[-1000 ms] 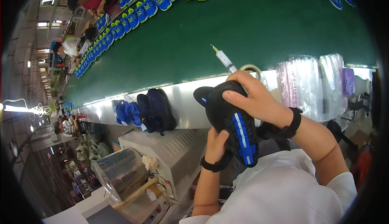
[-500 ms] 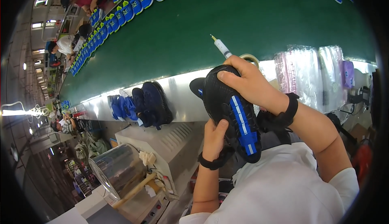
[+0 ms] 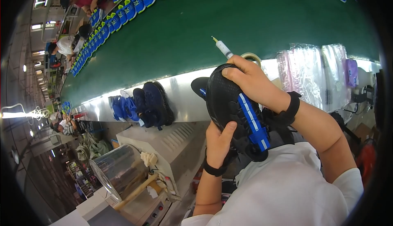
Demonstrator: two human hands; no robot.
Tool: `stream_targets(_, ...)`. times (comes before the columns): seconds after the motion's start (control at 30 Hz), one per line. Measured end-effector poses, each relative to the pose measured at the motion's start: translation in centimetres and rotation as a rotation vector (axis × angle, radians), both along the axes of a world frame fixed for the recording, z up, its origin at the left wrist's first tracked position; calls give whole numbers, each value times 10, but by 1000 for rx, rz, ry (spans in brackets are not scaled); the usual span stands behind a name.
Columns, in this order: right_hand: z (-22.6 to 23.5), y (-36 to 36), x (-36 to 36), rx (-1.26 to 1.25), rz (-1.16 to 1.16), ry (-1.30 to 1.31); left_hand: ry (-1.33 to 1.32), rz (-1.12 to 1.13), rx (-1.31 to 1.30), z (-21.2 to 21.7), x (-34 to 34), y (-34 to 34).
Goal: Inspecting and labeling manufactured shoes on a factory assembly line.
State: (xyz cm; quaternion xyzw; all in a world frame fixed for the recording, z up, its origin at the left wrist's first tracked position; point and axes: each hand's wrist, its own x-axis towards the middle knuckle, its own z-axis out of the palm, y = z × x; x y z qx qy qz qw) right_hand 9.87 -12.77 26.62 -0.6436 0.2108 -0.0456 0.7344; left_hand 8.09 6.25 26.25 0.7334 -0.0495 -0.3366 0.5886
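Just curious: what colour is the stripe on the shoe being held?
Blue with white bars, on a black shoe; head view.

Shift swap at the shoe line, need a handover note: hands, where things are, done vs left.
Left hand: grips the lower side of the black shoe with blue stripe, thumb up on it.
Right hand: on top of the shoe, fingers pressing its upper; a syringe sticks out past them, with a tape roll behind; the grip on the syringe is hidden.
The shoe is held in the air at the metal edge of the green conveyor belt.
Dark blue shoes sit on that edge to the left; clear bags to the right.
Done: shoe picked up. Left: cannot tell what has been applied; the shoe is not yet set down.
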Motion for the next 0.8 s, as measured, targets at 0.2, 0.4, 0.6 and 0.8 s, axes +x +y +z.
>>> stream_targets(0.2, 2, 4, -4, -6, 7, 25, 34, 22, -85, -12, -4, 7)
stream_targets(0.4, 9, 19, -15, -298, 2, -72, 146, 99, -273, -34, -1, 19)
stream_targets(0.6, 25, 21, -24, -341, 38, -114, 354, 153, -401, -33, 6, 23)
stream_targets(0.8, 30, 19, -26, -316, 121, -104, 491, 197, -320, -48, 8, 29)
